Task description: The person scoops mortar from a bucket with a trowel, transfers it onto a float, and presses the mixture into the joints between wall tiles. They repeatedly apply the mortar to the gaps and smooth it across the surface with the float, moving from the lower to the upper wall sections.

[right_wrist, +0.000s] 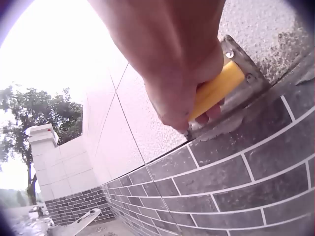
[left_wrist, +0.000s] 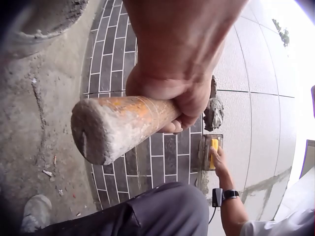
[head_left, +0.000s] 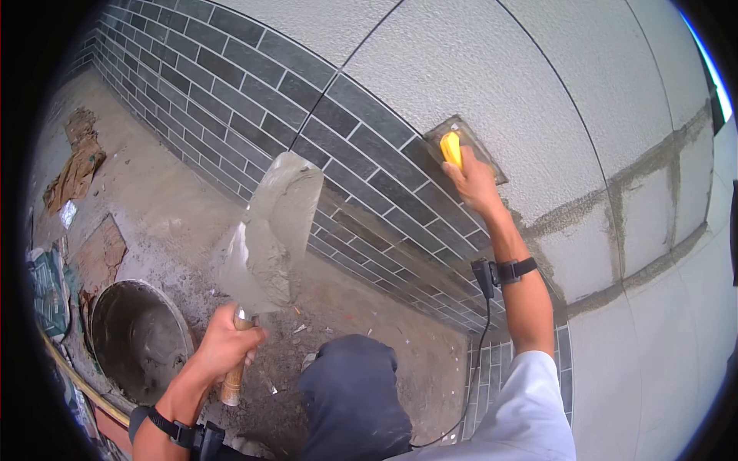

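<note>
The left hand point(head_left: 224, 346) grips the wooden handle point(head_left: 232, 386) of a large trowel point(head_left: 277, 223) whose blade carries wet grey mortar. In the left wrist view the handle's worn butt point(left_wrist: 96, 132) points at the camera, the fingers curled round it. The right hand point(head_left: 473, 180) holds the yellow handle point(head_left: 451, 147) of a flat rectangular float point(head_left: 494, 170), its plate against the wall where white textured panel point(head_left: 461, 69) meets dark brick-pattern tile point(head_left: 338, 119). In the right wrist view the fingers wrap the yellow handle point(right_wrist: 219, 88) and mortar point(right_wrist: 224, 129) lies along the plate's lower edge.
A round bucket point(head_left: 184, 326) with mortar inside stands on the dirt floor at the left. Crumpled brown material point(head_left: 75, 173) and bags point(head_left: 48, 284) lie beyond it. Grey mortar bands point(head_left: 573, 217) border panels at the right. A cable point(head_left: 486, 330) hangs from the right wrist camera.
</note>
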A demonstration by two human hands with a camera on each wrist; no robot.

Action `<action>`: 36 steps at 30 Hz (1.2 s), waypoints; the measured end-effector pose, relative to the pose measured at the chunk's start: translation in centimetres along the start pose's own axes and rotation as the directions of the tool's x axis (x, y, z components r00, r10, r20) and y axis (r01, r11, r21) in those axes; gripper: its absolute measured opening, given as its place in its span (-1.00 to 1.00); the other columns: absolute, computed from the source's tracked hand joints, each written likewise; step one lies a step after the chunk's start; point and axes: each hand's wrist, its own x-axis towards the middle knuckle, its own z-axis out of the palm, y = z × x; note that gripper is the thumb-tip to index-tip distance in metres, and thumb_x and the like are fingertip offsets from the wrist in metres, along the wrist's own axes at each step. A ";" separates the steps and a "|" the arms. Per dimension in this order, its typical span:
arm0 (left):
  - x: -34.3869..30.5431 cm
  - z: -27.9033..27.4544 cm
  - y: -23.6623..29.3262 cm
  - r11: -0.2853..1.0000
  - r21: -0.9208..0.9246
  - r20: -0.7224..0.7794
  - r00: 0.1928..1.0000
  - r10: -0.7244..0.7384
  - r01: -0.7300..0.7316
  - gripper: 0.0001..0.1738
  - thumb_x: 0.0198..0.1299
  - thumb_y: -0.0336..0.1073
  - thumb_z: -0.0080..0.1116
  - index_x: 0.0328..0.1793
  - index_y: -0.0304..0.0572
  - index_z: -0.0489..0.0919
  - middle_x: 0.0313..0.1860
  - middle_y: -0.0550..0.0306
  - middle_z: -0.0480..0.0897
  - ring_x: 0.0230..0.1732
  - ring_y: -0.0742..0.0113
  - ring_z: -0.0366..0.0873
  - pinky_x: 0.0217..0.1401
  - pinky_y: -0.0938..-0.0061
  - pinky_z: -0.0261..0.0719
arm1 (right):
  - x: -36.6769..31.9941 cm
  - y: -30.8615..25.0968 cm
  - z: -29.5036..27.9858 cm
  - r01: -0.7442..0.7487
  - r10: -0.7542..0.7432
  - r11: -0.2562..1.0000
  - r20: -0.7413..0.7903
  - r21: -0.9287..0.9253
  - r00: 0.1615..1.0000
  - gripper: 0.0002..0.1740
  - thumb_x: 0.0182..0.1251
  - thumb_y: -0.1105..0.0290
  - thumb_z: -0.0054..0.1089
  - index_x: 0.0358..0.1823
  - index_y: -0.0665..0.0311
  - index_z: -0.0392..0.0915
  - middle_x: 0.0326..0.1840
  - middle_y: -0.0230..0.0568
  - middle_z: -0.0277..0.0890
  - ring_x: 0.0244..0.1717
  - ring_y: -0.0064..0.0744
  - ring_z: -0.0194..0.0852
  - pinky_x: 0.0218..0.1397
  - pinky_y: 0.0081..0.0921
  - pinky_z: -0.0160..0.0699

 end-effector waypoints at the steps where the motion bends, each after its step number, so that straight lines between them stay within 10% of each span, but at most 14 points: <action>1: -0.1 -0.1 0.1 1.000 0.003 0.006 1.000 0.007 -0.007 -0.80 0.12 -0.47 0.26 -0.27 -0.21 0.41 -0.58 0.24 0.46 -0.67 0.47 0.43 -0.63 0.50 0.40 | 0.0 -0.6 -0.2 0.013 -0.013 1.000 0.006 -0.003 1.000 -0.57 0.43 0.06 0.10 -0.01 0.30 0.29 -0.33 0.27 0.59 -0.21 0.34 0.57 -0.19 0.11 0.45; 21: -1.2 -1.1 0.0 0.998 0.016 0.071 0.996 0.052 -0.054 -0.78 0.12 -0.45 0.26 -0.08 -0.26 0.57 -0.50 0.26 0.51 -0.62 0.50 0.45 -0.57 0.53 0.45 | 9.2 -9.6 1.5 0.061 -0.062 0.998 0.044 0.009 0.997 -0.47 0.40 -0.06 0.08 0.01 0.33 0.37 -0.14 0.31 0.61 -0.06 0.31 0.58 -0.04 0.11 0.47; 24: -1.0 -1.1 -0.4 0.997 0.006 0.047 0.996 0.073 -0.073 -0.79 0.12 -0.44 0.27 -0.11 -0.24 0.56 -0.51 0.25 0.51 -0.65 0.50 0.43 -0.60 0.51 0.43 | 4.5 -7.3 -0.5 -0.056 0.095 0.987 -0.264 0.151 0.960 -0.54 0.45 0.01 0.05 -0.07 0.34 0.43 -0.33 0.07 0.56 -0.30 -0.03 0.57 -0.24 -0.16 0.49; 27: -1.1 -1.6 -0.1 0.999 0.018 0.065 0.997 0.039 -0.041 -0.83 0.12 -0.45 0.27 -0.18 -0.25 0.52 -0.51 0.24 0.51 -0.67 0.48 0.43 -0.63 0.51 0.40 | -4.8 -1.9 -0.1 -0.089 0.351 0.653 -0.196 0.752 0.916 -0.64 0.48 0.07 0.00 -0.11 0.26 0.49 -0.48 -0.41 0.40 -0.48 -0.62 0.38 -0.43 -0.51 0.42; 29: -0.8 -2.0 -0.5 1.000 0.010 -0.003 1.000 -0.008 0.008 -0.84 0.10 -0.49 0.26 -0.30 -0.24 0.47 -0.58 0.23 0.49 -0.70 0.45 0.41 -0.66 0.52 0.39 | -11.9 1.2 1.4 -0.210 0.683 0.247 -0.016 0.946 0.730 -0.66 0.47 0.12 -0.02 -0.09 0.26 0.50 -0.48 -0.42 0.41 -0.54 -0.55 0.37 -0.46 -0.54 0.43; 32: -1.0 -2.1 -0.8 0.997 0.073 0.019 1.000 0.002 -0.004 -0.83 0.09 -0.51 0.23 -0.38 -0.21 0.43 -0.66 0.23 0.45 -0.75 0.44 0.38 -0.71 0.53 0.35 | -19.4 7.6 3.9 0.023 0.792 -0.439 0.375 0.898 0.483 -0.63 0.47 0.04 -0.09 -0.19 0.21 0.48 -0.54 -0.47 0.33 -0.61 -0.58 0.23 -0.52 -0.57 0.33; 36: -1.1 -2.6 -2.3 1.000 0.011 -0.029 0.999 -0.016 0.016 -0.79 0.07 -0.49 0.21 -0.32 -0.17 0.36 -0.65 0.22 0.40 -0.77 0.44 0.33 -0.75 0.54 0.32 | -21.1 13.9 4.8 0.269 0.827 -0.486 0.337 0.832 0.451 -0.57 0.54 0.04 -0.18 -0.07 0.29 0.45 -0.48 -0.40 0.39 -0.56 -0.60 0.31 -0.48 -0.54 0.37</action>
